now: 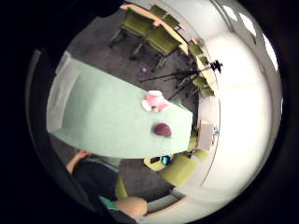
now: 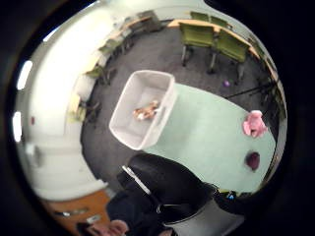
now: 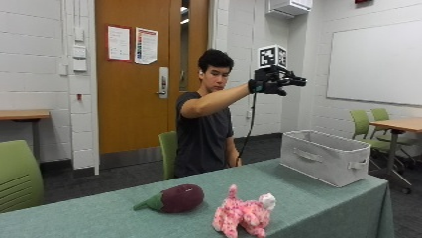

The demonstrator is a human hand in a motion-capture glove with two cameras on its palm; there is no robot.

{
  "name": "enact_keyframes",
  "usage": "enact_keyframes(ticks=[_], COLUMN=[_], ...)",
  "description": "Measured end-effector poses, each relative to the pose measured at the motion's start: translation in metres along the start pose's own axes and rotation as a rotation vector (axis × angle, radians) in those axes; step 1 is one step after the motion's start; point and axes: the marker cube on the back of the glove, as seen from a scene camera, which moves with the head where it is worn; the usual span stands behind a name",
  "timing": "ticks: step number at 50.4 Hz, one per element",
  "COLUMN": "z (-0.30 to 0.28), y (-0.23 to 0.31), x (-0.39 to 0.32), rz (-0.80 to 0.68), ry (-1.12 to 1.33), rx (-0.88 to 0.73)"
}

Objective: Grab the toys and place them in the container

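From the outside view, the person is sitting behind the green cloth-covered surface [image 3: 316, 203] with the black-gloved right hand [image 3: 269, 85] raised high, up around head level and well above the pale grey fabric container [image 3: 324, 156] standing at the surface's end. The fingers are hard to make out from here; they're looking fairly relaxed and aren't gripping anything I can see, but the gear on the glove is covering part of them. The container's inside is hidden from this angle. The dark purple plush eggplant with a green stem [image 3: 173, 199] is lying on its side near the front edge, and the pink spotted plush animal [image 3: 244, 214] is lying just beside it, not quite touching, both well apart from the container. A green chair [image 3: 16, 173] is getting cut off at the picture's edge.

The thumb side palm view is looking straight down into the container [image 2: 129, 98], and there's a small tan and white toy [image 2: 145, 111] lying in its bottom; what kind of toy it is, I can't tell. The pink animal [image 2: 254, 123] and eggplant [image 2: 253, 160] are sitting at the surface's far end.

In the little finger side palm view, the container [image 1: 60, 95] is mostly cut off, showing only one wall. The pink animal [image 1: 154, 101] and eggplant [image 1: 162, 129] are lying out in the open. A tripod [image 1: 187, 74] is standing on the floor beyond the surface.
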Motion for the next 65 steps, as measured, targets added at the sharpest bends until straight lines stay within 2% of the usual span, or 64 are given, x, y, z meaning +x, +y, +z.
enact_keyframes(ticks=[3, 7, 17, 24, 31, 41, 54, 65], z=[0.01, 0.027, 0.109, 0.197, 0.263, 0.322, 0.343, 0.342], y=[0.012, 0.037, 0.091, 0.13, 0.159, 0.189, 0.203, 0.208], x=[0.041, 0.102, 0.251, 0.326, 0.351, 0.36, 0.353, 0.344], rz=[0.134, 0.229, 0.388, 0.44, 0.481, 0.548, 0.506, 0.512], ry=[0.04, 0.025, -0.005, -0.059, -0.1, -0.123, -0.146, -0.126], rx=[-0.004, -0.026, -0.028, -0.148, -0.255, -0.339, -0.414, -0.406])
